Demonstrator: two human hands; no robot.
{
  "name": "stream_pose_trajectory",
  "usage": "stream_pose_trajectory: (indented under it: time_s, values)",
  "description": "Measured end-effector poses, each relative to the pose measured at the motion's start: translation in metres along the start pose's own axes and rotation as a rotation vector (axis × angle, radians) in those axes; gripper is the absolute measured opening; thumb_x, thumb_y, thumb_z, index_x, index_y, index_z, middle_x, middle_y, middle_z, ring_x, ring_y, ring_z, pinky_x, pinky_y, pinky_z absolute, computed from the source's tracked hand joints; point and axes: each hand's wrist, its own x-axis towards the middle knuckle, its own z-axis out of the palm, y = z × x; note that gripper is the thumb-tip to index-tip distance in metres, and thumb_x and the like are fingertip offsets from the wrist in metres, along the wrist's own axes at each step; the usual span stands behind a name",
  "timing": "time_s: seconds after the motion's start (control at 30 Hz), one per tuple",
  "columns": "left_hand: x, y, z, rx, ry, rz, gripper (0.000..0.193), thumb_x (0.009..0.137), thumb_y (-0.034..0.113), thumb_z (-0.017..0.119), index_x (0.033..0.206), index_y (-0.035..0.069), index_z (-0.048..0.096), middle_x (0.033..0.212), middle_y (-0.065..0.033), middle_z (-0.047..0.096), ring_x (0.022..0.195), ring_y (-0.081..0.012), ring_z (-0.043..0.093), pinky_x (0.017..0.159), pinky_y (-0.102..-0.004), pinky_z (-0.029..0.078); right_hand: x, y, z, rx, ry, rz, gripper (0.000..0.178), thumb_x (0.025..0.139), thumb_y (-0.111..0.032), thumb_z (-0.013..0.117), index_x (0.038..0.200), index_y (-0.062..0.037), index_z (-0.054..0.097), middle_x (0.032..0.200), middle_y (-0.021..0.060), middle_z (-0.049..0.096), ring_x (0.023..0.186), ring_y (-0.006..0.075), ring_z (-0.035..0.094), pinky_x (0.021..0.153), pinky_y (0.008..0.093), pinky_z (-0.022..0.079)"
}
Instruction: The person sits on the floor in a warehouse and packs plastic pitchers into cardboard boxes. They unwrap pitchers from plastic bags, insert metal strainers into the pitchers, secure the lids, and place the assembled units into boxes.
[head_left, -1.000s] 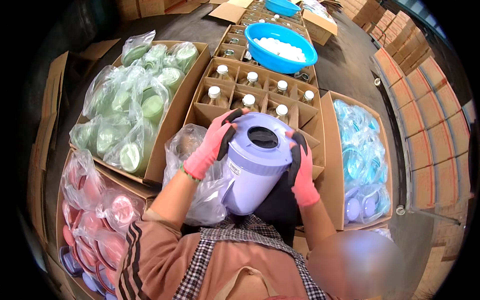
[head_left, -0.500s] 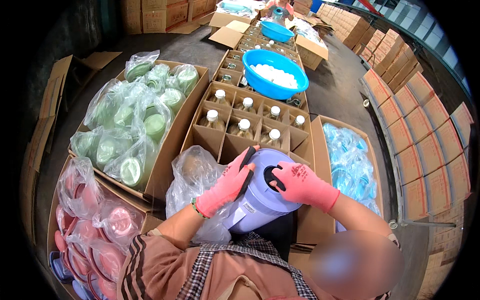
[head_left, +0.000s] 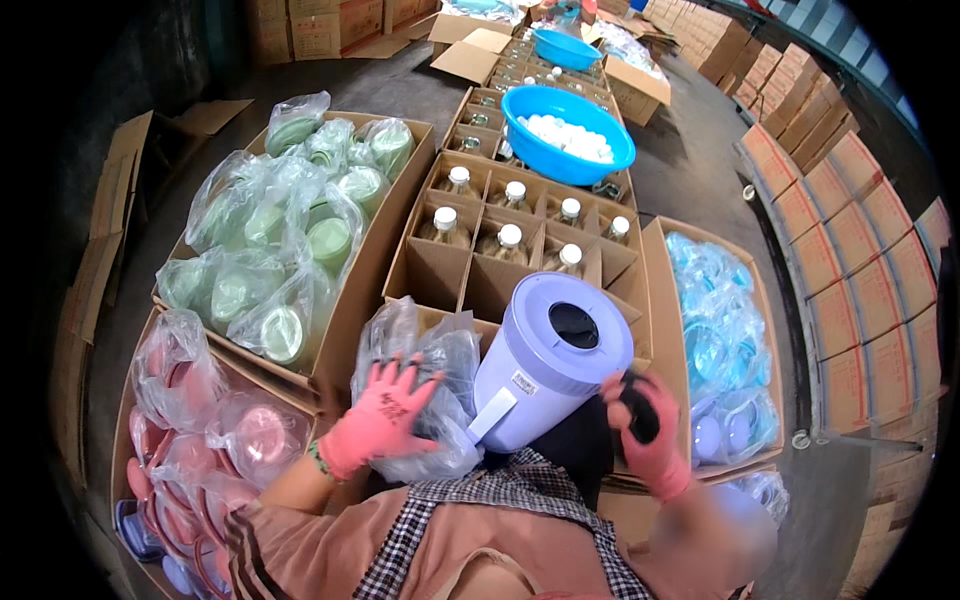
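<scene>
A lavender plastic jug (head_left: 530, 390) leans at my lap, its lid facing up and its handle toward me. A dark round opening (head_left: 574, 325) shows in the middle of the lid. My left hand (head_left: 385, 420), in a pink glove, lies with fingers spread on a crumpled clear plastic bag (head_left: 455, 365) left of the jug. My right hand (head_left: 650, 435), gloved in pink with black on the finger side, is just right of the jug, blurred by motion. Its fingers look bent, but whether they hold anything cannot be made out.
Ahead stands a divided carton (head_left: 425, 275) of white-capped glass bottles (head_left: 509, 240). A blue basin (head_left: 520, 130) of white caps sits beyond. Cartons hold bagged green (head_left: 330, 243), pink (head_left: 264, 432) and blue plasticware (head_left: 710, 300). Stacked boxes (head_left: 850, 320) line the right.
Both hands have come off the jug: the left moved left and down onto the bag, the right moved down and right. The jug is more upright, and the view has shifted slightly.
</scene>
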Motion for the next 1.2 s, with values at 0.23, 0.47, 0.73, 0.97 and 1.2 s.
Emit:
stream_pose_trajectory:
  time_s: [0.23,0.47,0.73,0.97,1.2]
  values:
    - [-0.025,-0.046,0.029,-0.529,0.686,-0.536,0.083,0.061,0.030,0.070,0.126,0.000,0.028,0.126,-0.0242,0.030,0.117,-0.0359,0.031,0.097,-0.0384,0.027,-0.043,0.026,0.107,0.860,-0.424,0.781,0.035,0.085,-0.038,0.048,0.086,-0.0029,0.050,0.079,-0.0031,0.043,0.074,0.0078,0.038,0.071,0.0215,0.035]
    - [-0.013,-0.056,0.046,-1.370,0.107,-0.690,0.058,0.066,0.023,0.070,0.111,-0.004,0.045,0.106,-0.0117,0.051,0.092,-0.0176,0.051,0.079,-0.0300,0.042,-0.036,0.020,0.120,0.934,-0.257,0.752,0.039,0.084,-0.034,0.050,0.101,0.0009,0.055,0.085,0.0013,0.052,0.078,0.0091,0.046,0.072,0.0222,0.037]
    - [-0.093,-0.204,-0.111,-1.290,1.239,-0.136,0.039,0.082,0.020,0.049,0.115,0.002,0.043,0.114,-0.0133,0.047,0.104,-0.0240,0.046,0.092,-0.0349,0.036,-0.061,0.025,0.096,0.879,-0.207,0.807,0.027,0.085,-0.026,0.051,0.085,-0.0009,0.061,0.078,-0.0002,0.057,0.069,0.0072,0.045,0.062,0.0211,0.036]
    - [0.012,-0.034,-0.163,-0.434,1.692,-0.053,0.029,0.068,-0.002,0.062,0.097,-0.004,0.056,0.074,-0.0103,0.058,0.067,-0.0202,0.056,0.069,-0.0270,0.044,-0.046,0.035,0.108,0.702,-0.422,0.671,0.027,0.082,-0.026,0.054,0.091,-0.0010,0.059,0.085,0.0051,0.059,0.081,0.0136,0.052,0.074,0.0286,0.040]
    - [0.092,0.044,-0.058,-0.803,0.950,0.016,0.044,0.058,0.005,0.071,0.097,-0.002,0.049,0.087,-0.0123,0.054,0.078,-0.0215,0.053,0.067,-0.0304,0.044,0.024,-0.012,0.008,0.843,0.004,0.277,0.048,0.071,-0.017,0.066,0.110,0.0014,0.046,0.095,0.0075,0.056,0.085,0.0106,0.052,0.069,0.0255,0.045]
